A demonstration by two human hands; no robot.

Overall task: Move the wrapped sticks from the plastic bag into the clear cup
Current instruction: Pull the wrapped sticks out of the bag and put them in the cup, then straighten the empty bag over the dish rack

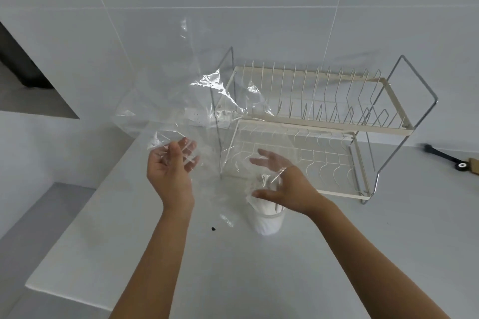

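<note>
With the big clear plastic bag (186, 101) billowing over the bench (259, 267), both grips spread, left hand (169, 166) and right hand (282, 184), its film could snag and topple the clear cup (267, 223) holding wrapped sticks (261, 206).

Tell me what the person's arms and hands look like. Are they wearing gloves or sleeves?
No gloves and no sleeves. Both forearms are bare all the way to the bottom of the picture. The left hand and the right hand are bare too, with no rings, watch or bracelet that I can see. The fingers look a bit blurry behind clear plastic.
</note>
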